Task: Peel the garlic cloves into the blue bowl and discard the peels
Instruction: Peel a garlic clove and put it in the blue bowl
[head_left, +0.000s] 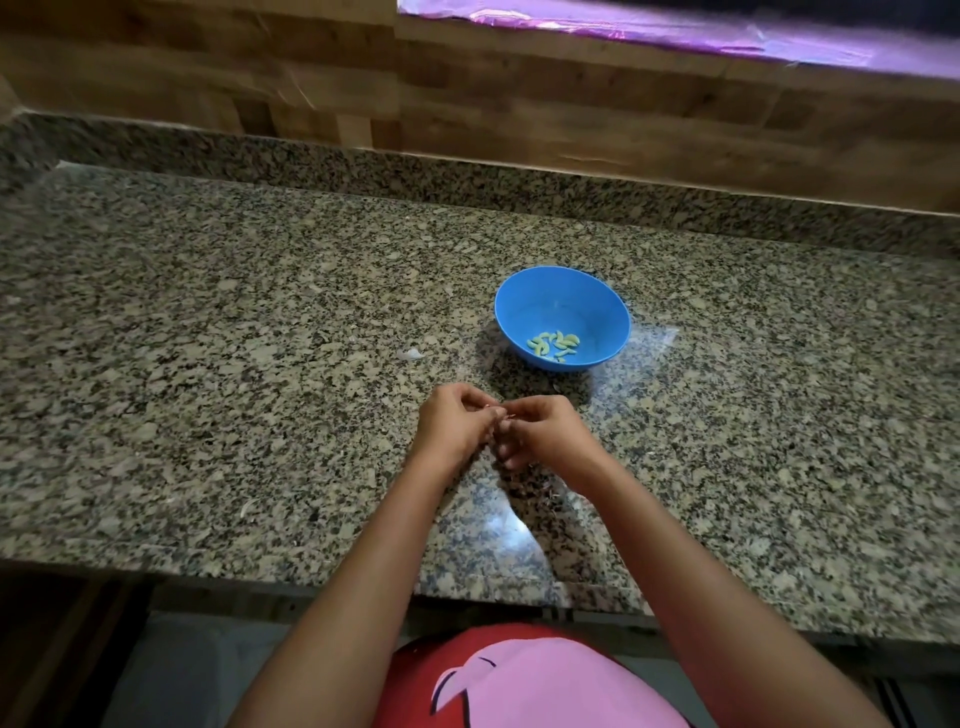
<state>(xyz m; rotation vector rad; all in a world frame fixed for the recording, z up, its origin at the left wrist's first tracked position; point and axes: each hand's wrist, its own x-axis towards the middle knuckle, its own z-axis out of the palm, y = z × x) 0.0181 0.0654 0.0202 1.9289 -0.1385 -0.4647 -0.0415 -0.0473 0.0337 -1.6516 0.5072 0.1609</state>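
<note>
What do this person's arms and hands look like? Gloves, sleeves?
No gloves: left hand and right hand are bare. The forearms are bare too, no sleeves, watch or bracelet showing. The top is red with a pink print.

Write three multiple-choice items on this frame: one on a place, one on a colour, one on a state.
1. Where is the round blue plastic bowl relative to the left hand and right hand? A. beyond them, slightly right; B. at the counter's left end; C. directly under them.
2. What colour are the peeled garlic cloves in the bowl? A. red; B. pale yellow-green; C. black.
3. What are the hands doing? A. lying flat; B. gripping a knife; C. meeting, fingers curled, pinching a small piece.
Key: 1 A, the bowl sits farther back on the speckled granite counter; 2 B, they show pale against the blue; 3 C, the fingertips meet over the counter.
</note>
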